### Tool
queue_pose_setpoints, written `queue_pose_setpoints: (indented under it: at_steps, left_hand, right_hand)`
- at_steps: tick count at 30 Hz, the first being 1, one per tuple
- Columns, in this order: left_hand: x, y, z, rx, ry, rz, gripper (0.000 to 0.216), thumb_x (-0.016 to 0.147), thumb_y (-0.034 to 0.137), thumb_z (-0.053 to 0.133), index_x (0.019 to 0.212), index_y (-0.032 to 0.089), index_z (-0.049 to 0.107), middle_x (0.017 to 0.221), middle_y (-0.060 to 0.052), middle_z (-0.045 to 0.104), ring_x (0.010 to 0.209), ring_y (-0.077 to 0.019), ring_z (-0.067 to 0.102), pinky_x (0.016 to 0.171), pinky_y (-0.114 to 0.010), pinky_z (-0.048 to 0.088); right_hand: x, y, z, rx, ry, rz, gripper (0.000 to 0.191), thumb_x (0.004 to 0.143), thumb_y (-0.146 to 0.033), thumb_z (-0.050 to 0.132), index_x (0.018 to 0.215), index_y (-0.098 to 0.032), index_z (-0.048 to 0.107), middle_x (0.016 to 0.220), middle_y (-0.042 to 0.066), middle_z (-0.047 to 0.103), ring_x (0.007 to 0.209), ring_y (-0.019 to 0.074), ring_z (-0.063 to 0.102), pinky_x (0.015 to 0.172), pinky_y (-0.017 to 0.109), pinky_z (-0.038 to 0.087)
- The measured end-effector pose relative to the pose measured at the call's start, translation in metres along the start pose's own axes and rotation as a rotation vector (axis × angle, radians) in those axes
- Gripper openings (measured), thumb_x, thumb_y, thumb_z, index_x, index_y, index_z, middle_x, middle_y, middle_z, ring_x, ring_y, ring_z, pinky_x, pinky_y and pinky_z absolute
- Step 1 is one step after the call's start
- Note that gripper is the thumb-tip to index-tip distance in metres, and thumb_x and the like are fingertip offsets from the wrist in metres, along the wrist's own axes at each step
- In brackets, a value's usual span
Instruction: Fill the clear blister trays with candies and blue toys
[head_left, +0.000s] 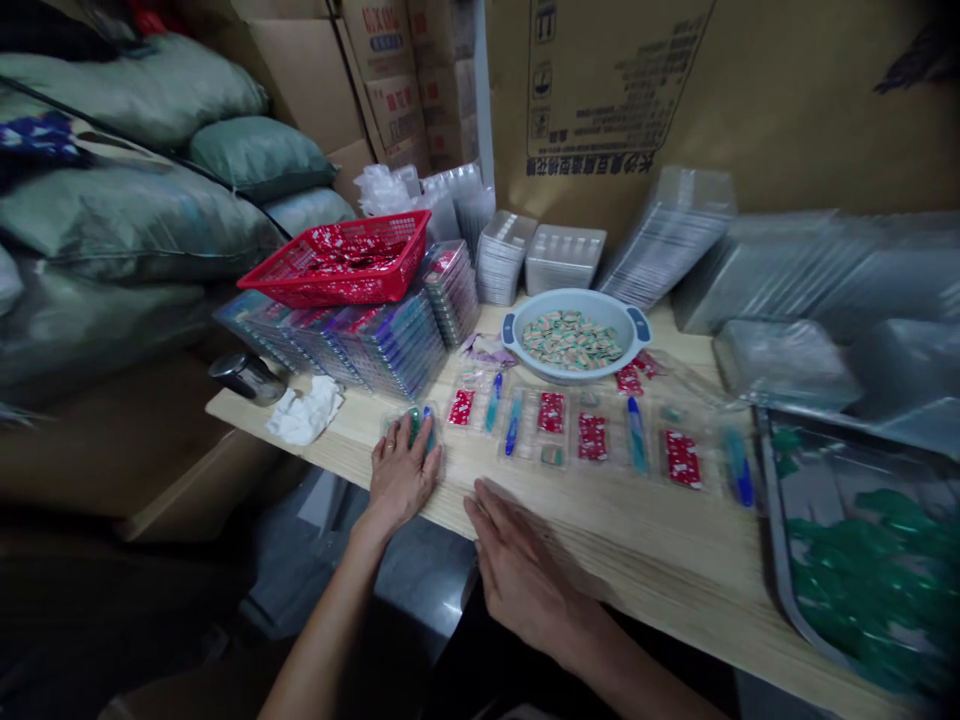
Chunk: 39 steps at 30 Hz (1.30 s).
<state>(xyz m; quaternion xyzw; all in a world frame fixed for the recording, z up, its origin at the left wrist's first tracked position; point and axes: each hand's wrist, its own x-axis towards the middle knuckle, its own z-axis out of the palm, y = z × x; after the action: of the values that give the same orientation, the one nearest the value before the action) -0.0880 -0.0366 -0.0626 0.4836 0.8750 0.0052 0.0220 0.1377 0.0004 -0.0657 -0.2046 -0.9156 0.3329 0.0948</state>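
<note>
My left hand [405, 468] lies over a small clear plastic tray [437, 412] near the table's front edge, its fingers spread. Something green and a blue pen-like piece show in that tray, partly hidden by the fingers. My right hand [517, 570] rests at the edge with its fingers stretched out and nothing visible in it. Beyond the hands stands a row of clear trays with red patterned packets [592, 437] and blue pen-shaped pieces [636, 435]. Behind them sits a light blue bowl [576, 374] of small green-and-tan pieces [570, 338].
A red basket [330, 292] of red packets tops stacked filled trays [390, 350] on the left. Crumpled tissue [306, 410] and a dark metal cup [246, 378] are nearby. A metal tray [780, 570] with green packets [870, 570] occupies the right. Empty clear trays [667, 230] line the back.
</note>
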Motion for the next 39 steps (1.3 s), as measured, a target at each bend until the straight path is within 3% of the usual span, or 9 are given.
queue_pose_setpoints:
  at_steps: [5, 9, 15, 20, 27, 30, 34, 37, 39]
  left_hand:
    - [0.012, 0.015, -0.018, -0.259, 0.127, -0.021, 0.055, 0.099, 0.047, 0.042, 0.144, 0.017, 0.053, 0.156, -0.019, 0.043, 0.145, -0.0368, 0.039, 0.114, -0.054, 0.035]
    - [0.04, 0.052, -0.027, -0.602, 0.251, -0.129, 0.054, 0.098, 0.05, 0.041, 0.136, 0.013, 0.052, 0.101, -0.015, 0.073, 0.092, -0.0266, 0.071, 0.083, -0.038, 0.054]
    - [0.086, 0.101, -0.011, -0.697, 0.278, -0.33, 0.086, 0.077, 0.039, 0.075, 0.147, 0.01, 0.035, 0.079, -0.005, 0.068, 0.075, -0.0251, 0.068, 0.071, -0.034, 0.052]
    - [0.095, 0.112, -0.014, -1.437, 0.246, -0.473, 0.063, 0.073, 0.017, 0.072, 0.13, 0.013, 0.048, 0.068, 0.006, 0.06, 0.053, -0.011, 0.059, 0.059, -0.024, 0.05]
    - [0.057, 0.125, -0.046, -1.823, 0.327, -0.285, 0.043, 0.064, 0.024, 0.082, 0.1, 0.016, 0.059, 0.076, 0.0, 0.069, 0.059, -0.0122, 0.067, 0.056, -0.022, 0.054]
    - [0.034, 0.159, -0.053, -1.873, 0.066, -0.136, 0.044, 0.064, 0.028, 0.085, 0.098, 0.018, 0.059, 0.097, -0.005, 0.075, 0.063, -0.0126, 0.07, 0.057, -0.022, 0.054]
    - [0.021, 0.207, -0.049, -1.884, -0.236, -0.023, 0.047, 0.062, 0.029, 0.087, 0.098, 0.018, 0.06, 0.1, -0.007, 0.076, 0.071, -0.0138, 0.07, 0.061, -0.023, 0.055]
    - [0.024, 0.237, -0.042, -1.801, -0.135, -0.021, 0.058, 0.062, 0.029, 0.089, 0.11, 0.02, 0.059, 0.105, -0.005, 0.074, 0.085, -0.014, 0.07, 0.072, -0.023, 0.055]
    - [0.025, 0.257, -0.043, -1.763, -0.077, 0.014, 0.061, 0.068, 0.034, 0.087, 0.12, 0.025, 0.057, 0.117, -0.005, 0.071, 0.097, -0.0155, 0.069, 0.08, -0.026, 0.056]
  right_hand:
    - [-0.045, 0.027, -0.014, 0.061, 0.195, 0.035, 0.05, 0.09, -0.008, 0.043, 0.136, -0.014, 0.061, 0.147, 0.016, 0.055, 0.137, 0.0268, 0.052, 0.113, 0.048, 0.048]
    - [-0.072, 0.045, -0.028, 0.116, 0.326, 0.068, 0.045, 0.093, -0.011, 0.043, 0.131, -0.019, 0.064, 0.141, 0.013, 0.061, 0.131, 0.0246, 0.057, 0.109, 0.046, 0.051]
    - [-0.094, 0.072, -0.05, 0.173, 0.457, 0.139, 0.039, 0.093, -0.015, 0.044, 0.125, -0.021, 0.067, 0.13, 0.011, 0.067, 0.122, 0.0233, 0.064, 0.105, 0.044, 0.054]
    - [-0.105, 0.083, -0.073, 0.238, 0.528, 0.172, 0.037, 0.095, -0.017, 0.043, 0.122, -0.024, 0.068, 0.124, 0.01, 0.07, 0.118, 0.0235, 0.066, 0.102, 0.044, 0.055]
    - [-0.083, 0.081, -0.084, 0.635, 0.563, 0.225, 0.04, 0.095, -0.03, 0.052, 0.134, -0.026, 0.059, 0.132, 0.013, 0.066, 0.115, 0.024, 0.067, 0.094, 0.042, 0.057]
    - [-0.065, 0.078, -0.093, 1.079, 0.513, 0.24, 0.061, 0.09, -0.037, 0.061, 0.148, -0.03, 0.044, 0.146, 0.015, 0.056, 0.122, 0.0262, 0.064, 0.09, 0.042, 0.058]
    - [-0.051, 0.081, -0.111, 1.476, 0.446, 0.222, 0.057, 0.085, -0.046, 0.067, 0.138, -0.027, 0.056, 0.134, 0.013, 0.066, 0.112, 0.0276, 0.069, 0.074, 0.036, 0.06]
    - [-0.054, 0.092, -0.124, 1.289, 0.615, 0.308, 0.052, 0.087, -0.044, 0.062, 0.135, -0.025, 0.059, 0.126, 0.01, 0.07, 0.105, 0.0258, 0.07, 0.072, 0.037, 0.061]
    - [-0.06, 0.099, -0.129, 0.893, 0.775, 0.369, 0.046, 0.093, -0.032, 0.052, 0.139, -0.026, 0.057, 0.132, 0.009, 0.066, 0.114, 0.024, 0.066, 0.087, 0.042, 0.061]
